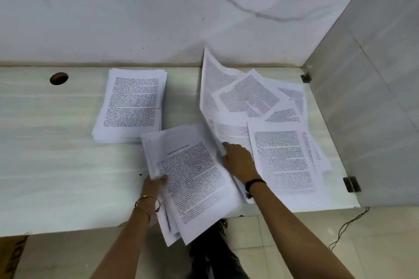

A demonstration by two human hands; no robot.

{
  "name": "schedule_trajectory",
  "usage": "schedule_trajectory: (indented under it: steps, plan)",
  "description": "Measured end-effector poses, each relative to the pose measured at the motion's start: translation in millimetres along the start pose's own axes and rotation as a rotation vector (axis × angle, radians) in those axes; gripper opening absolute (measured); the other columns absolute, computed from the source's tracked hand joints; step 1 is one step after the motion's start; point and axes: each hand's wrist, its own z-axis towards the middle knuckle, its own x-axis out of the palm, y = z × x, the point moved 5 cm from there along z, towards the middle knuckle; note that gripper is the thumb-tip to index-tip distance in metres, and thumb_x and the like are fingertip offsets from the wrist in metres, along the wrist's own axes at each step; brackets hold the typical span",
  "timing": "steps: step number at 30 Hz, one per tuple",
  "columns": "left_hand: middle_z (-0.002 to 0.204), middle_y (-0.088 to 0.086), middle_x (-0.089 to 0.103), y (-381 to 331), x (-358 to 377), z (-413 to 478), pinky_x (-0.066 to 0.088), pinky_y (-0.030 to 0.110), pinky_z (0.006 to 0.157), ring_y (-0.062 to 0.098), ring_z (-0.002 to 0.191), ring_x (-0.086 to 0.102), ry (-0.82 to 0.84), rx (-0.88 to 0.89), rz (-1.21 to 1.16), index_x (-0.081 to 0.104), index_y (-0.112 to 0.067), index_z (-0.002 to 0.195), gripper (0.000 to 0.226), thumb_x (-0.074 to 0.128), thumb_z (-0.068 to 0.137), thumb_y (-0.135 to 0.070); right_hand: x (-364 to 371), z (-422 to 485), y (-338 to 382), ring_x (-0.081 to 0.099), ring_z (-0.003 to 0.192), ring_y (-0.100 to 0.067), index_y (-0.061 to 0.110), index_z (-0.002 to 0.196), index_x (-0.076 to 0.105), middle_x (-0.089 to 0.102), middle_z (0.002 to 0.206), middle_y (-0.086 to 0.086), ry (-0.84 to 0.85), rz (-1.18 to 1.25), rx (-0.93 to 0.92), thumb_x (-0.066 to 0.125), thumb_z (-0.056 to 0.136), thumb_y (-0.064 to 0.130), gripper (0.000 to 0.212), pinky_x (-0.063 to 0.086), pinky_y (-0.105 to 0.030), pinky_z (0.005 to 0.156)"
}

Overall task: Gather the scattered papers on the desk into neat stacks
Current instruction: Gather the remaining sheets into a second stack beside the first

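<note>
A sheaf of printed pages (192,179) is being gripped at its left edge by the left hand (154,184), the fingers clenched on the paper; its lower part is hanging out past the front edge of the pale worktop (56,154). A gold bangle (148,203) is being worn on that wrist. Just to the right, the right hand (238,161) is being pressed onto the scattered sheets (267,115), with the index finger stretched forward and touching a large sheet (210,79) that is being lifted up on edge; whether the other fingers are closed on any paper cannot be told. A dark band (254,183) is being worn on the right wrist. The scattered sheets are lying overlapped at different angles in the right corner of the worktop, beside the side panel (367,97). A squared stack (131,106) is lying flat further back to the left, just beside the held sheaf. A round cable hole (59,78) is showing at the far left, well apart from the papers.
</note>
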Motion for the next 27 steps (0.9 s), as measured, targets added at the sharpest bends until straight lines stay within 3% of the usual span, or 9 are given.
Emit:
schedule_trajectory:
  steps: [3,6,9,12,16,18,21,24,27]
  plan:
    - [0.125,0.024,0.058,-3.7,8.6,0.0,0.049,0.035,0.089,0.035,0.102,0.061,0.088,0.059,-0.136,0.054,0.005,0.122,0.037,0.058,0.089,-0.013,26.5,-5.2,19.2,0.060,0.103,-0.026,0.005,0.126,0.054,0.063,0.116,-0.011,0.044,0.100,0.002,0.045,0.092,0.007,0.035,0.042,-0.025,0.079]
    - [0.117,0.020,0.061,-10.3,22.2,-5.9,0.055,0.026,0.064,0.023,0.079,0.061,0.163,0.081,-0.301,0.054,0.000,0.123,0.036,0.049,0.095,-0.022,64.8,-12.3,44.6,0.051,0.122,-0.030,0.007,0.147,0.030,0.051,0.137,-0.014,0.247,-0.015,-0.098,0.041,0.096,0.007,0.052,0.042,-0.036,0.102]
    - [0.120,0.013,0.059,-16.8,30.9,-9.3,0.046,0.029,0.082,0.028,0.100,0.059,0.167,0.046,-0.332,0.051,-0.004,0.128,0.053,0.041,0.095,-0.044,83.9,-23.2,65.0,0.053,0.117,-0.035,0.006,0.148,0.025,0.052,0.133,-0.019,0.354,-0.066,-0.211,0.043,0.095,0.010,0.056,0.046,-0.044,0.096]
    - [0.128,0.009,0.057,-19.6,36.5,-6.3,0.042,0.033,0.098,0.028,0.118,0.054,0.211,0.099,-0.341,0.051,-0.012,0.130,0.081,0.050,0.075,-0.071,89.8,-31.7,73.4,0.051,0.117,-0.035,0.007,0.143,0.035,0.053,0.135,-0.017,0.408,-0.011,-0.286,0.035,0.098,0.040,0.056,0.045,-0.046,0.095]
    - [0.122,0.011,0.062,-14.2,39.1,-4.1,0.046,0.036,0.099,0.028,0.113,0.059,0.182,0.137,-0.314,0.056,-0.011,0.124,0.049,0.069,0.081,-0.028,90.0,-28.1,58.8,0.046,0.126,-0.024,0.017,0.135,0.052,0.049,0.143,-0.009,0.503,0.271,-0.257,0.025,0.096,0.061,0.066,0.033,-0.040,0.110]
    - [0.124,0.015,0.061,-10.8,41.3,0.2,0.046,0.033,0.095,0.031,0.114,0.058,0.154,0.148,-0.260,0.055,-0.005,0.124,0.055,0.075,0.074,-0.009,82.3,-13.9,32.5,0.041,0.134,-0.018,0.017,0.134,0.055,0.048,0.145,-0.005,0.325,0.287,-0.120,0.031,0.100,0.049,0.052,0.029,-0.038,0.115]
    - [0.128,0.016,0.058,-11.9,47.8,1.7,0.040,0.027,0.096,0.031,0.118,0.055,0.122,0.130,-0.225,0.052,-0.002,0.125,0.062,0.078,0.069,-0.003,67.9,5.9,-15.6,0.039,0.139,-0.025,0.014,0.132,0.057,0.044,0.148,-0.007,-0.010,0.222,0.110,0.044,0.099,0.026,0.037,0.027,-0.039,0.117]
    - [0.129,0.015,0.057,-18.6,62.4,4.4,0.038,0.025,0.097,0.027,0.119,0.054,0.105,0.134,-0.240,0.049,-0.002,0.129,0.067,0.078,0.068,-0.002,60.3,16.4,-26.5,0.032,0.142,-0.020,0.015,0.141,0.046,0.036,0.152,-0.002,0.195,0.439,0.199,0.043,0.099,0.013,0.042,0.024,-0.028,0.116]
    - [0.130,0.015,0.057,-25.3,74.2,-0.4,0.041,0.027,0.097,0.026,0.116,0.055,0.054,0.155,-0.155,0.048,-0.002,0.129,0.065,0.076,0.072,-0.004,47.4,28.5,-27.3,0.045,0.133,-0.021,0.019,0.133,0.055,0.048,0.144,-0.002,0.257,0.607,0.156,0.043,0.098,0.008,0.039,0.035,-0.033,0.110]
